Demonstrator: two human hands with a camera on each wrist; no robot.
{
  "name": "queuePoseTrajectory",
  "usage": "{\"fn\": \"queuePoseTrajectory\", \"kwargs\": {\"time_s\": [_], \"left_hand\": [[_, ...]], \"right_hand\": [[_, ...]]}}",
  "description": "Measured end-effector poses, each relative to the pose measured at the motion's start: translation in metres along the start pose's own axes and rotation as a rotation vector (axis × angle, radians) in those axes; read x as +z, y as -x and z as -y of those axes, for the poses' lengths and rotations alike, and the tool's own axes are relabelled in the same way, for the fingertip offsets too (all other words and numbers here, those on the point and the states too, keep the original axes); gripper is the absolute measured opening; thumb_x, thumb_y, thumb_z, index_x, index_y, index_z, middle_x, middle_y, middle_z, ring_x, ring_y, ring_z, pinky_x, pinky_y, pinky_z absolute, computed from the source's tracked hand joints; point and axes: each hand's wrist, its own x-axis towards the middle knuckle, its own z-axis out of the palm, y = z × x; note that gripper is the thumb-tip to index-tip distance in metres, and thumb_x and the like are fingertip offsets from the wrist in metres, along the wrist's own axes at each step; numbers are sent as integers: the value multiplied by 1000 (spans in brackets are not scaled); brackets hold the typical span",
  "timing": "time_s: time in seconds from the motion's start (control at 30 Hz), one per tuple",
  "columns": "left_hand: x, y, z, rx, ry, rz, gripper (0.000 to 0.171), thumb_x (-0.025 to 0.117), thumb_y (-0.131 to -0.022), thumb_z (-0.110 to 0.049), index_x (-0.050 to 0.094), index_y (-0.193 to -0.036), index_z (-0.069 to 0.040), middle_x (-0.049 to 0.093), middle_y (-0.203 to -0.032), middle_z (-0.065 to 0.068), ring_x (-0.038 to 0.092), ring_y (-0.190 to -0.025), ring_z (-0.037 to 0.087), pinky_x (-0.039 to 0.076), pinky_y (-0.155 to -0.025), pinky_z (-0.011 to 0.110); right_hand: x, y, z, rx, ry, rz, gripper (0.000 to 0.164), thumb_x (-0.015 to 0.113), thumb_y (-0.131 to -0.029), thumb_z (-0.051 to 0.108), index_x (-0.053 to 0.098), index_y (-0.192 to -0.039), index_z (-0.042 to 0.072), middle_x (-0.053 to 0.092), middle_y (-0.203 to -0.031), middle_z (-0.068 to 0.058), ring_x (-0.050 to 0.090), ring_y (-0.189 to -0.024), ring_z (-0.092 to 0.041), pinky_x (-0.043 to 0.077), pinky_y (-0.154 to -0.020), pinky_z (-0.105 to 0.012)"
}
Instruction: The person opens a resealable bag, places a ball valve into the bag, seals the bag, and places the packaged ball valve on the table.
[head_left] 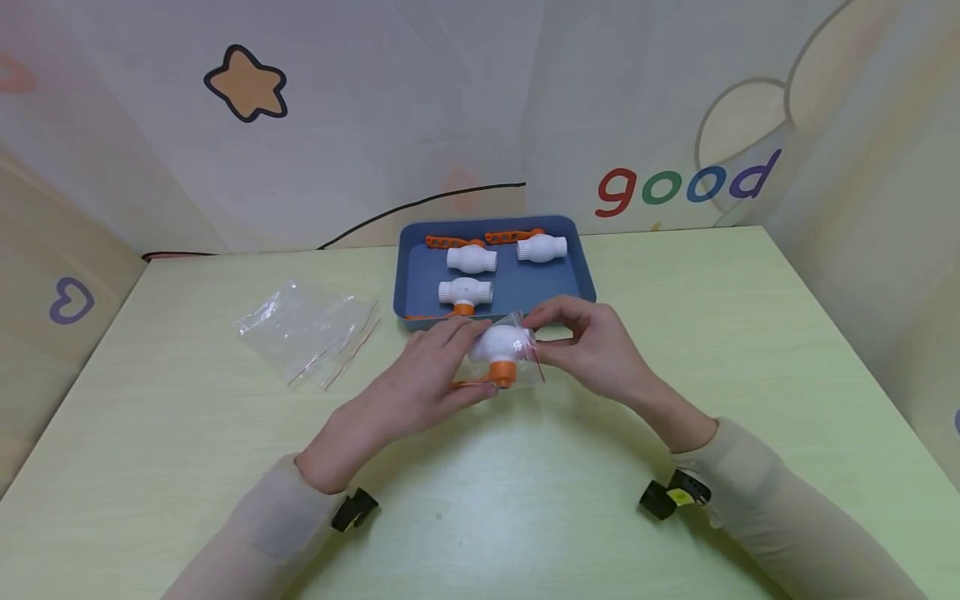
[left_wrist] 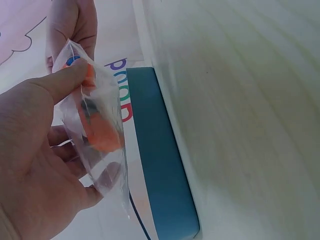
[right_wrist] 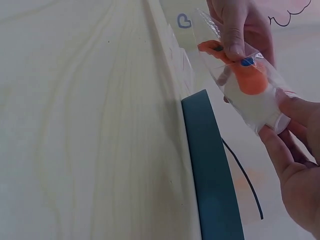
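Note:
A white ball valve [head_left: 501, 343] with an orange handle sits inside a clear zip bag [head_left: 534, 375], held up above the table in front of the tray. My left hand [head_left: 416, 375] grips the bagged valve from the left, its thumb pressing near the orange hub [left_wrist: 102, 135] through the plastic. At the bag's red-lined end, my right hand [head_left: 596, 348] pinches the plastic and the end of the valve between thumb and fingers. In the right wrist view the white valve body [right_wrist: 247, 102] and a blue spot on its hub show through the film.
Just behind the hands stands a blue-grey tray [head_left: 405, 275] with three more white valves [head_left: 542, 247] with orange handles. Flat clear zip bags [head_left: 307, 333] lie on the table to the left. A printed curtain [head_left: 450, 108] hangs behind the table.

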Motion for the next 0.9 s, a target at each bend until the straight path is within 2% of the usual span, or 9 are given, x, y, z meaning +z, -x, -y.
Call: {"fn": "queuePoseTrajectory", "kwargs": {"time_s": [0.23,0.5,0.63,0.77,0.9], "left_hand": [[1,-1,-2,-19,15,13,72,81,-91,-35,49,-146,-1,54,-138,11,52,-124,24,42,-103,52],[3,-1,-4,-2,29,-14,73,82,-90,-34,49,-145,-1,56,-132,11,54,-117,23,43,-99,50],[1,-2,-7,-23,21,11,77,81,-90,-39,47,-148,-1,54,-137,12,52,-123,25,42,-104,51],[0,-3,-10,-44,31,33,80,81,-90,-40,45,-149,-1,52,-141,14,52,-124,26,42,-108,49],[2,-5,-11,-27,54,14,78,81,-91,-37,45,-149,0,53,-139,14,53,-119,25,47,-101,41]], "right_hand": [[1,-2,0,18,27,-9,21,77,-88,-5,73,-109,-1,68,-113,-12,62,-111,-28,58,-84,-29],[4,-4,1,22,30,-21,25,79,-89,-2,71,-113,-2,69,-112,-12,64,-108,-27,57,-86,-28],[5,-5,2,6,37,-36,23,80,-88,-1,72,-110,-1,70,-110,-11,65,-106,-26,57,-86,-27],[6,-5,1,-2,50,-63,15,80,-89,2,76,-102,-1,72,-111,-10,66,-109,-24,57,-75,-25],[7,-6,2,3,69,-88,12,82,-88,6,80,-99,1,73,-111,-9,66,-107,-23,53,-63,-24]]}}
